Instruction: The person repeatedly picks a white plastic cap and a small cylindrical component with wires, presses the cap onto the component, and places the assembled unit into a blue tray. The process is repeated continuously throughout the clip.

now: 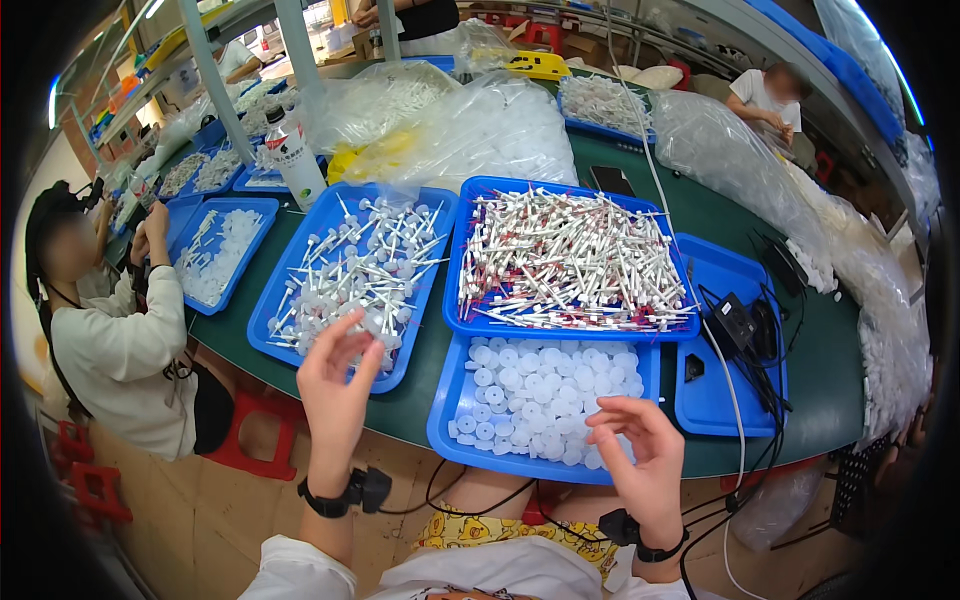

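Observation:
My left hand [338, 385] is at the near edge of the left blue tray [262, 315], its thumb and fingers apart. That tray holds thin white stems with translucent round pieces [375, 262] on them. My right hand [645, 455] hovers above the near right corner of the front blue tray [440, 415], fingers bent and spread from the thumb. Loose translucent plastic discs [545, 395] fill this tray; I make out none held in either hand. Behind it, a blue tray [575, 330] overlaps its far edge, heaped with white stems [575, 255] that have some red ends.
On the right, a blue tray [700, 400] holds a black adapter [735, 322] and cables. A white cable [690, 240] hangs across the table. Behind the trays are a bottle [293, 160], a phone [612, 181] and plastic bags [490, 130]. A co-worker [120, 330] sits at left.

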Demonstrator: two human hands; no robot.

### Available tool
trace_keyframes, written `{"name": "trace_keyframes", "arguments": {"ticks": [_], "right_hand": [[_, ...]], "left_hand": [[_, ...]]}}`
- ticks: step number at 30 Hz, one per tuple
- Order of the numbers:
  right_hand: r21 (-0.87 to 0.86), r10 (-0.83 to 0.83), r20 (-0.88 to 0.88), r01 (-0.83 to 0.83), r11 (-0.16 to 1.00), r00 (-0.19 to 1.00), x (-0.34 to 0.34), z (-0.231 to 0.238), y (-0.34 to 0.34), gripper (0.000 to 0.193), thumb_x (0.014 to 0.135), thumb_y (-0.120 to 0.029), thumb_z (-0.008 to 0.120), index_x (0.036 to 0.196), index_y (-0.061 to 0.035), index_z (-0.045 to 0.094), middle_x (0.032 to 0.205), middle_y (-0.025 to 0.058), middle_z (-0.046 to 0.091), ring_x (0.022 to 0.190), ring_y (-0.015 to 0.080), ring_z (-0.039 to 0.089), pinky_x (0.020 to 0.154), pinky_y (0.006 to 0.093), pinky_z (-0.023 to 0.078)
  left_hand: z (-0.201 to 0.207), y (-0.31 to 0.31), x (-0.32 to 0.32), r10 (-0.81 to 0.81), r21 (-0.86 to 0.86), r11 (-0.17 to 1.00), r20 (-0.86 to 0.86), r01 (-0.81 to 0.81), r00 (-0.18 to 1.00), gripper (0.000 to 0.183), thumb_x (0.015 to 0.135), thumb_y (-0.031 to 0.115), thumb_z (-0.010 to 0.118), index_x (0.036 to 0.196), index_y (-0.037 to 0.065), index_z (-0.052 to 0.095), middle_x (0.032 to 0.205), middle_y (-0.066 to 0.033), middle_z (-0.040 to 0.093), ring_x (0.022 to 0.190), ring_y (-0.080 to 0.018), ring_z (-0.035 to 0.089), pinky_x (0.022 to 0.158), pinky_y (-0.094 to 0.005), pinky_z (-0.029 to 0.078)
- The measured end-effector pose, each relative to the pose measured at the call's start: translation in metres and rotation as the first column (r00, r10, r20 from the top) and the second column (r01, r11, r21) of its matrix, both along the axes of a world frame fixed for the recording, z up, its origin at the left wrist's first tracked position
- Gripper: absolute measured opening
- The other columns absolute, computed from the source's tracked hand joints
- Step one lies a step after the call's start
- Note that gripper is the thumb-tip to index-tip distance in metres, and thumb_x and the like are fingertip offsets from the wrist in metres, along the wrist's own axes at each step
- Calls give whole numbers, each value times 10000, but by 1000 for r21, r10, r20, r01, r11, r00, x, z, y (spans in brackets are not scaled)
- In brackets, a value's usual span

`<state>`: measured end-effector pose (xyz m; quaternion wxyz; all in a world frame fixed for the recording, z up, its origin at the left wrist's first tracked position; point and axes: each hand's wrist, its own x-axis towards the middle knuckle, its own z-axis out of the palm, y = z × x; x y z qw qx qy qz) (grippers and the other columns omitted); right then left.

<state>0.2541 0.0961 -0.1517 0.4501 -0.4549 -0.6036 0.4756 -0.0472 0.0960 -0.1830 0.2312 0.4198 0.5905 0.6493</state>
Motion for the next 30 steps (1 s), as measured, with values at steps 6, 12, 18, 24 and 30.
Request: {"name": "trace_keyframes", "arguments": {"ticks": [6, 12, 18, 24, 30], "right_hand": [[313, -226, 424, 92, 945, 877, 11, 31, 42, 92, 870, 18, 660, 958, 34, 682, 872, 150, 705, 759, 228, 699, 684, 310, 527], [349, -66, 544, -154, 924, 837, -10, 26, 118, 113, 851, -6, 673, 947, 53, 681, 826, 161, 717, 765, 244, 710, 715, 331, 545], [322, -52, 741, -285, 903, 670, -50, 3, 157, 114, 798, -17, 674, 856, 81, 659, 784, 241, 677, 771, 378, 685, 714, 414, 545], [510, -250, 698, -220, 832, 671, -50, -21, 161, 96, 779, -8, 677, 825, 70, 645, 801, 237, 656, 774, 398, 654, 698, 424, 528], [713, -123, 339, -169, 681, 933, -34, 26, 131, 134, 814, 3, 681, 925, 41, 617, 844, 154, 628, 824, 343, 607, 733, 413, 487]], "left_hand": [[15, 17, 10, 23, 6, 999, -819, -31, 574, 251, 811, 66, 732, 1055, 41, 679, 1043, -129, 676, 971, -332, 637, 882, -420, 486], [-2, 4, 70, -479, -284, 863, -719, 417, 503, 224, 807, 120, 755, 1003, 40, 683, 954, -117, 645, 887, -319, 625, 793, -415, 499], [-8, 6, 82, -465, -309, 881, -711, 360, 528, 208, 793, 97, 762, 958, 26, 658, 899, -100, 598, 872, -301, 622, 764, -398, 505], [-11, 7, 79, -492, -290, 866, -638, 407, 592, 181, 783, 75, 768, 903, 20, 644, 916, -99, 617, 862, -292, 640, 760, -377, 517], [-6, 4, 77, -545, -246, 839, -356, 486, 760, 172, 822, 58, 738, 942, -2, 631, 936, -122, 682, 831, -239, 687, 731, -327, 548]]}}
